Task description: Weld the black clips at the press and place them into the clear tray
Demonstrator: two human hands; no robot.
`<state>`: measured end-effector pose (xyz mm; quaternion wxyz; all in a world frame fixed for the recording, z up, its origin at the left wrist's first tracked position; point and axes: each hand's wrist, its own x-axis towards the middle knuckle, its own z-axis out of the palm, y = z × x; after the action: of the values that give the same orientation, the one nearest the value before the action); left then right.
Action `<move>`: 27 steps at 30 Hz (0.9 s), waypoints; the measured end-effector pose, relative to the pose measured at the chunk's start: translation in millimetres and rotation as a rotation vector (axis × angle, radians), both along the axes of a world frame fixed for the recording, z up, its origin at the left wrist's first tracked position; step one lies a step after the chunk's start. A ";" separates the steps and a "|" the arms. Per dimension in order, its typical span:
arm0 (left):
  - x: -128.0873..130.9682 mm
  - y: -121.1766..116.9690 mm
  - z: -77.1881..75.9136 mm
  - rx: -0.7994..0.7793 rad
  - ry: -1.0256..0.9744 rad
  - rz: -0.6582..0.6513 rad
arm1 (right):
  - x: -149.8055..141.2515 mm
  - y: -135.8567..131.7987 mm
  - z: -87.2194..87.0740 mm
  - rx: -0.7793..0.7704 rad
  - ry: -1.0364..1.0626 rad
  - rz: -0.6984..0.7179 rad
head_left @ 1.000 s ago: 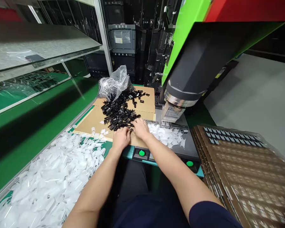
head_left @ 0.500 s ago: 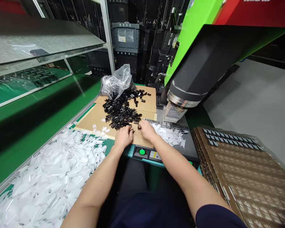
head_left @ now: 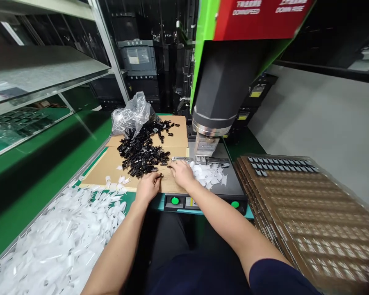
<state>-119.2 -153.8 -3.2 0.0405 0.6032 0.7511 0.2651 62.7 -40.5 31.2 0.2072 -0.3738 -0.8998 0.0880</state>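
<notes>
My left hand (head_left: 148,187) is closed at the near edge of a heap of small black plastic parts (head_left: 144,151). One small black plastic part (head_left: 160,175) pokes out from its fingertips. To the right, my right hand (head_left: 182,173) is pinched over the cardboard sheet (head_left: 175,131), with a dark bit of a black part (head_left: 169,166) showing at its fingertips; most of that part is hidden. Just right of this hand lie thin white plastic pieces (head_left: 208,174) on the machine's base, below the press head (head_left: 206,144).
A big pile of white pieces (head_left: 61,233) covers the bench at left. A clear plastic bag (head_left: 132,114) sits behind the black heap. Green buttons (head_left: 175,200) line the machine's front. Stacked brown trays (head_left: 295,196), the top one partly filled with dark parts, stand at right.
The view has turned to the right. My left hand has drawn back a little from the black heap with a part in its fingers. My right hand stays over the cardboard.
</notes>
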 end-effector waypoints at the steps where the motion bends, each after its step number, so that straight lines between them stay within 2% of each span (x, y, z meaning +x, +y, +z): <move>1: 3.9 1.9 1.2 0.032 -0.039 -0.007 | 16.1 1.9 -1.5 -0.003 0.089 -0.009; 5: 37.8 28.0 15.2 0.153 -0.131 -0.088 | 88.6 18.3 -15.7 0.018 0.358 -0.172; 7: 63.0 52.2 24.4 0.184 -0.119 -0.146 | 116.6 30.0 -23.6 0.049 0.397 -0.278; 9: 89.1 79.7 31.3 0.179 -0.088 -0.197 | 132.8 40.7 -29.1 0.077 0.383 -0.347; 13: 130.2 125.3 33.2 0.113 -0.004 -0.228 | 137.9 52.9 -31.6 0.106 0.288 -0.373; 16: 144.5 140.5 28.7 0.062 0.075 -0.237 | 134.0 53.6 -29.4 0.122 0.205 -0.396; 20: 147.9 140.5 26.8 0.021 0.188 -0.255 | 130.2 47.9 -25.1 0.140 0.079 -0.382; 27: 150.9 134.7 39.5 -0.041 0.258 -0.278 | 123.5 42.4 -14.7 0.111 -0.033 -0.400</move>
<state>31.6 -19.0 36.3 -0.0075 0.7293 0.6647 0.1619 186.2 1.9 16.5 0.2259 -0.5346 -0.8143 -0.0107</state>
